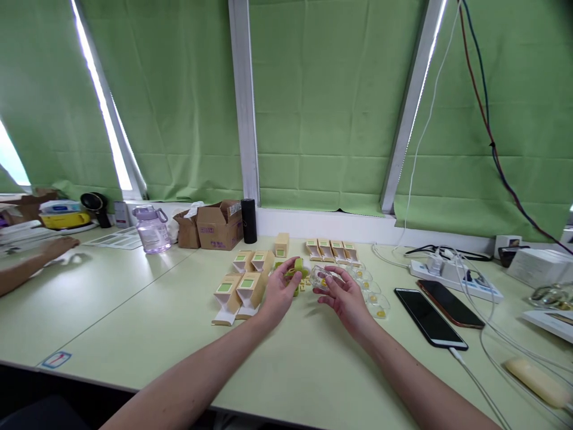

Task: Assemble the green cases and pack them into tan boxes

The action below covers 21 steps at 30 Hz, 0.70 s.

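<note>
My left hand is closed around a small green object whose kind I cannot make out. Facing it, my right hand grips a clear plastic case with a bit of yellow in it. The two held things are close together but apart, above the table. Small yellowish pieces lie beneath, partly hidden by my left hand. Beside my right hand are several clear plastic cases with yellow spots. Left of my left hand stand several open cardboard boxes with green labels, flaps out.
More small boxes line the back, near a single box. To the right lie two phones, a power strip and loose cables. Brown cartons, a black cylinder and a purple bottle stand back left. Another person's arm reaches in at left.
</note>
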Each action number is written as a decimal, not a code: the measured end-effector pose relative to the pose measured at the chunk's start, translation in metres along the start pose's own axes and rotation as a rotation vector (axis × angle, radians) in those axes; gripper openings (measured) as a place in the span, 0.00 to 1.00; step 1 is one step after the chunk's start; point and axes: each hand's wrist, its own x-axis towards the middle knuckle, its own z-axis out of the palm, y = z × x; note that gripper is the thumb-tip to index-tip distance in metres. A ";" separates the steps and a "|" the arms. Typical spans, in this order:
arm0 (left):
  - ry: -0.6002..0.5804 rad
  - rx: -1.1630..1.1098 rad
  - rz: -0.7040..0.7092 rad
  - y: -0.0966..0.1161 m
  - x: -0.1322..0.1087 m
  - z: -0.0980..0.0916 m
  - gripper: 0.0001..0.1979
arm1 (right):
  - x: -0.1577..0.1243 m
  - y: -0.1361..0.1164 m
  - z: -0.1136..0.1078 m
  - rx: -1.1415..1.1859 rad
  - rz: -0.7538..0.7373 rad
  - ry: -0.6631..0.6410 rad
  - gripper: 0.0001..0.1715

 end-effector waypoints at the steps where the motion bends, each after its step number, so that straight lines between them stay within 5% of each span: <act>1: -0.006 0.018 0.010 -0.001 0.000 0.000 0.27 | 0.000 0.000 -0.001 0.031 0.009 -0.018 0.32; 12: -0.062 0.277 0.156 -0.015 0.000 -0.004 0.25 | 0.002 0.002 -0.003 0.127 0.018 -0.050 0.34; 21: -0.115 0.393 0.273 -0.006 -0.003 -0.003 0.25 | 0.003 0.002 -0.003 0.136 0.015 -0.049 0.33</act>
